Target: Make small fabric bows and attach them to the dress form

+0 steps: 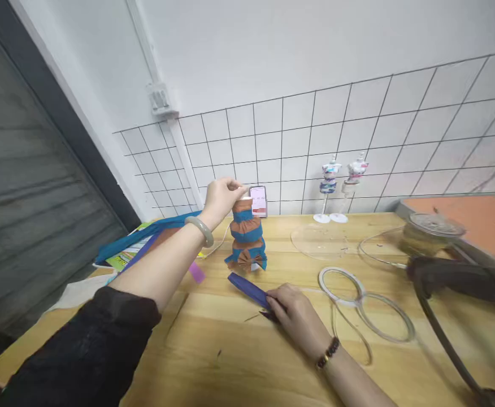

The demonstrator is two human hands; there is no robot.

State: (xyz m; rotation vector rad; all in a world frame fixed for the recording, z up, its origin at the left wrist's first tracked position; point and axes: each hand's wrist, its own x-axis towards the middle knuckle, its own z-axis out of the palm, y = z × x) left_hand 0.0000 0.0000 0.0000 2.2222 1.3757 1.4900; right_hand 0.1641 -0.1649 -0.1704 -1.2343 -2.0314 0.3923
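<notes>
A small upright form [248, 229] stands near the back of the table, wrapped in ruffled blue and brown bands. It has a brown bow at its base and a pale top. My left hand [222, 200] reaches over it, thumb and fingers pinched together at that top. Just in front of the form, my right hand [292, 308] lies low over the table. Its fingers are closed on a folded dark-blue strip [247, 289] that points toward the form's base. A small dark object [268, 316] shows beneath the right fingers, too covered to make out.
Behind the form leans a phone [258, 200]. Two little dressed mannequins [329, 178] stand by the tiled wall. To the right lie rings of tape [341, 271], a spool [436, 226] and a blurred dark stand [455, 282]. Blue strips [146, 234] and papers lie left.
</notes>
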